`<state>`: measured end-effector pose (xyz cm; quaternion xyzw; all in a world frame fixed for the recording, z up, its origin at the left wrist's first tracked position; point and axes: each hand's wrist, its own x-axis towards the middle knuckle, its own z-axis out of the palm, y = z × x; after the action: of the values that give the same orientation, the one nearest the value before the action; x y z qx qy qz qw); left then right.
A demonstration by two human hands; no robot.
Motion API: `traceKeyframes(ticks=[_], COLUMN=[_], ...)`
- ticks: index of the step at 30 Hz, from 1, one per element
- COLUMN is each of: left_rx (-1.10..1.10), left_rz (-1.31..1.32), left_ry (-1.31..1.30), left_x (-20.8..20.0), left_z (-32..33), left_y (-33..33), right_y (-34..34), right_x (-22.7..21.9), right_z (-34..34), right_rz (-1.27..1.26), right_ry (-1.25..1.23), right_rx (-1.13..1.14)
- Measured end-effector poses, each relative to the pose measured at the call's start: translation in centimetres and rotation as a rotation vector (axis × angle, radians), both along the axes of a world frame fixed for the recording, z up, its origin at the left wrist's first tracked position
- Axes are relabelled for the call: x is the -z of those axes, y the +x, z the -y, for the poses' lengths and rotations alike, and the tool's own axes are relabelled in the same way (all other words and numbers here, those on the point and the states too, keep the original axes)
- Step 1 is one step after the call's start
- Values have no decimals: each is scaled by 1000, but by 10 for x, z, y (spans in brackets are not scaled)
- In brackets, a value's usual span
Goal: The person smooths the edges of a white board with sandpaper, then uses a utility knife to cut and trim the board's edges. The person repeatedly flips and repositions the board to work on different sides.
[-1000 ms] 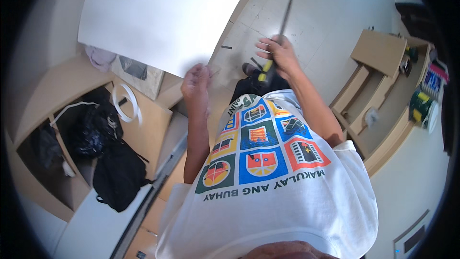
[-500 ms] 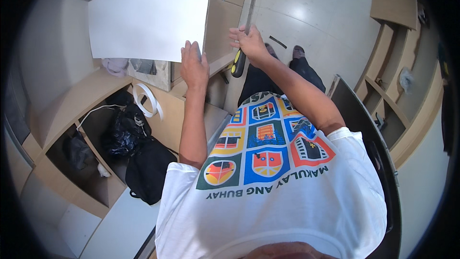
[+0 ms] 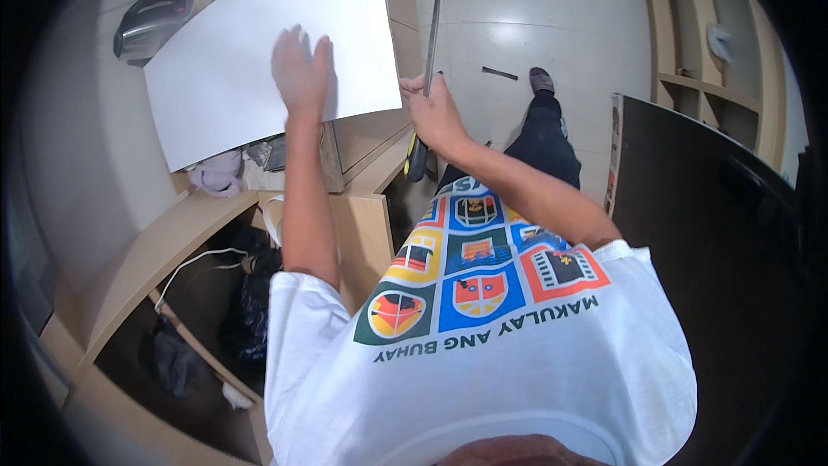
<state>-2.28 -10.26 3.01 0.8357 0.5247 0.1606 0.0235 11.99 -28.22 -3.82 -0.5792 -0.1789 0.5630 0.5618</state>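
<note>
A large white board [image 3: 224, 78] lies over the worktop at the far left, its near edge jutting out over things below. My left hand [image 3: 304, 73] is over the board's face, slightly blurred, fingers stretched out and holding nothing; whether the palm touches is hard to tell. Just off the board's right edge, my right hand [image 3: 438, 121] grips a long metal file [image 3: 433, 34]. Its narrow blade points away from me, and its black and yellow handle hangs below the hand.
Behind the board sits a shiny rounded appliance [image 3: 151, 24]. Open wooden cubbies [image 3: 164, 233] at the left hold dark plastic bags. A dark strip [image 3: 499, 74] lies on the tiled floor near my foot. A dark panel [image 3: 690, 207] and a wooden shelf frame [image 3: 711, 86] stand at the right.
My left hand has gone from the board's near right corner to farther left over its face. My right hand, still holding the file, is now closer to the board's edge. The view has shifted.
</note>
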Motion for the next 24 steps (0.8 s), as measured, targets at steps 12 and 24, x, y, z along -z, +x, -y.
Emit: traceKeyframes(ticks=[12,24], left_rx=[-225,-231], left_rz=[-250,-275], left_ry=[-102,-59], left_x=[49,51], left_z=[-8,-12], left_y=[75,80], right_y=[97,67], right_x=[-59,-107], right_z=[33,19], right_rz=[171,-207], right_ry=[-325,-369], right_rx=[-140,7])
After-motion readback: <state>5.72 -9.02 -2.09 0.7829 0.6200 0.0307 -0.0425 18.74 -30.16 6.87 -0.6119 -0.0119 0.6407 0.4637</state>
